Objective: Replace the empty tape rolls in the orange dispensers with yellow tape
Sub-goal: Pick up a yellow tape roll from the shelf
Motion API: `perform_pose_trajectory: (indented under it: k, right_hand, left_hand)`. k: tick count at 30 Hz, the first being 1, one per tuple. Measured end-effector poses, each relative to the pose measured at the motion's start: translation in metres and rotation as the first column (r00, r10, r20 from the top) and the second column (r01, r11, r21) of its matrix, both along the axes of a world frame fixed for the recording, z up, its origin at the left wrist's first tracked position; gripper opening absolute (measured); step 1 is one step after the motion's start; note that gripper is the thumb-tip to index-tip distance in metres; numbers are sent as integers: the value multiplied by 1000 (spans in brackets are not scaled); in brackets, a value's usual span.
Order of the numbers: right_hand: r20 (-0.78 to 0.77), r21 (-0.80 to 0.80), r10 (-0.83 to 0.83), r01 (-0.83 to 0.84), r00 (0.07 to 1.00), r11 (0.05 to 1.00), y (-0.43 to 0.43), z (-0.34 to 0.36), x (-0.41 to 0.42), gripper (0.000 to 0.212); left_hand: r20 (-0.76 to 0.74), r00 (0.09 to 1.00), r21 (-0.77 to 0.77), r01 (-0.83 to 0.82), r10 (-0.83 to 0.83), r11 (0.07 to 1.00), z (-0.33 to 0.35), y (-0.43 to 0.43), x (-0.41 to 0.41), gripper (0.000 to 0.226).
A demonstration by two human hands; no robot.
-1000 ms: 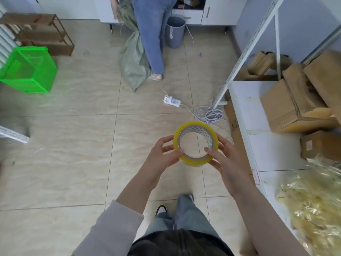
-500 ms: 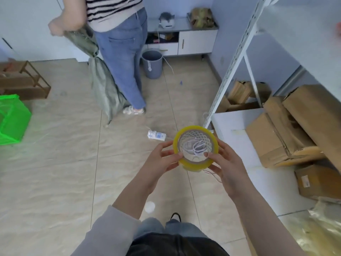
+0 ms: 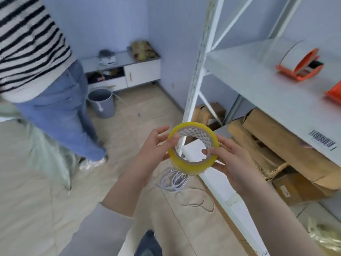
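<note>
Head view: left hand [image 3: 151, 150] and right hand [image 3: 228, 159] both closed on yellow tape roll [image 3: 192, 147], below-left of orange dispenser [image 3: 300, 65], ready for loading.

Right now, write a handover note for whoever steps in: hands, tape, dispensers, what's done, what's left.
Left hand and right hand: both hold the round yellow tape roll in front of the white metal shelf.
Orange plastic tape dispenser sits on that shelf; a second orange piece shows at the frame's edge, likely another dispenser.
Done: new roll in hand.
Left: remove the old rolls, fit yellow tape into each dispenser.
</note>
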State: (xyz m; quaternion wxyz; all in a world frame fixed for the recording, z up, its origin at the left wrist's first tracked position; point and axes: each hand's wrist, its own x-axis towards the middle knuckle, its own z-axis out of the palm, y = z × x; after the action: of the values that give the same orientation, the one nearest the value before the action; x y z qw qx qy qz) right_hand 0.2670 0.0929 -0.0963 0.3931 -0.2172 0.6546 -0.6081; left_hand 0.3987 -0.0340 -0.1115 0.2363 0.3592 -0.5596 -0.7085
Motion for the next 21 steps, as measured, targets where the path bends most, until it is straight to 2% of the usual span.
perform_pose_trajectory:
  k: [3, 6, 9, 13, 16, 19, 21]
  right_hand:
    - [-6, -31, -95, 95, 995, 995, -14, 19, -14, 31]
    - [-22, -37, -211, 211, 977, 977, -19, 33, -30, 30]
    - [-6, -59, -326, 325, 945, 944, -17, 47, -48, 30]
    - [17, -114, -445, 444, 895, 889, -5, 67, -77, 36]
    - [144, -218, -514, 534, 845, 817, 13, 86, -98, 36]
    - [246, -312, -507, 563, 826, 765, 31, 96, -113, 34]
    - [257, -371, -472, 537, 843, 757, 40, 99, -121, 36]
  left_hand:
    - [-51, 987, 82, 158, -154, 984, 18, -35, -29, 34]
    - [-118, 933, 183, 356, -339, 916, 30, -61, -58, 31]
    - [-142, 876, 217, 482, -461, 849, 42, -70, -93, 33]
    - [-232, 834, 318, 552, -501, 771, 60, -61, -146, 23]
    - [-293, 814, 448, 581, -502, 680, 76, -47, -183, 30]
    - [-342, 805, 498, 592, -485, 633, 90, -28, -217, 40]
    - [-385, 784, 507, 620, -486, 599, 96, -16, -237, 38]
